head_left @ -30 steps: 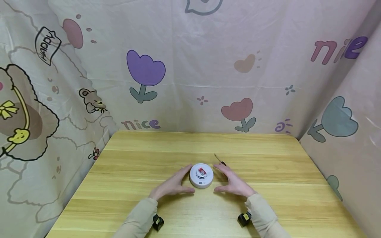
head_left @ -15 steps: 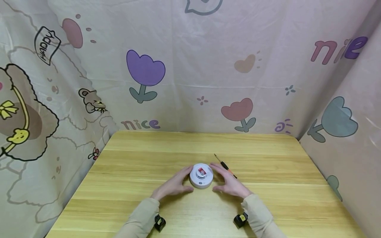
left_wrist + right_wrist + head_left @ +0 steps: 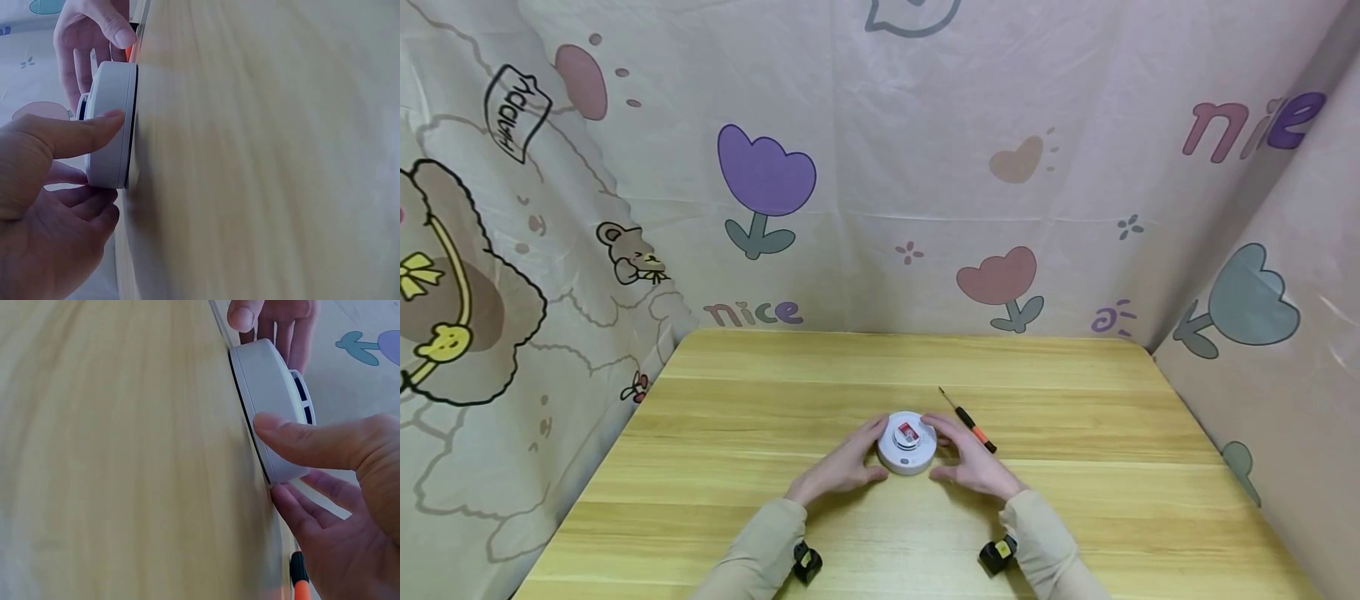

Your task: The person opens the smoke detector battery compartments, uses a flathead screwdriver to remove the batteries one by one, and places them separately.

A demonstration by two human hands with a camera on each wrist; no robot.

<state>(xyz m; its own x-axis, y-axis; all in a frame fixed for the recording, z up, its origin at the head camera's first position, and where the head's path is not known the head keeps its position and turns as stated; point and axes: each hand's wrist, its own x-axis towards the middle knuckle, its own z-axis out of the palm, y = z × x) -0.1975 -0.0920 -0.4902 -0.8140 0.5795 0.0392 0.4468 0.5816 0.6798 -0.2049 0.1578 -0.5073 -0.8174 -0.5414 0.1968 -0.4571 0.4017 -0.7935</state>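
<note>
A round white smoke detector [image 3: 907, 457] with a red label on its raised centre lies flat on the wooden table. My left hand [image 3: 844, 467] curves around its left side, fingertips at the rim. Across from it, my right hand [image 3: 972, 462] frames the right side, its fingertips overlapping the far right rim in the head view. Each thumb stands slightly apart from the detector, as the opposite wrist views show. In the left wrist view the detector [image 3: 112, 162] is partly covered by my left thumb [image 3: 81, 134]; slots show on its raised part in the right wrist view.
Just beyond my right hand lies a small screwdriver [image 3: 975, 428] with a black and orange handle, its shaft pointing back and left. The wooden table [image 3: 737, 417] reaches to a printed fabric backdrop [image 3: 880, 167] behind and on both sides.
My right hand has moved left toward the detector, uncovering the screwdriver's handle. My left hand has shifted slightly right and closer to the rim. The detector stays in place.
</note>
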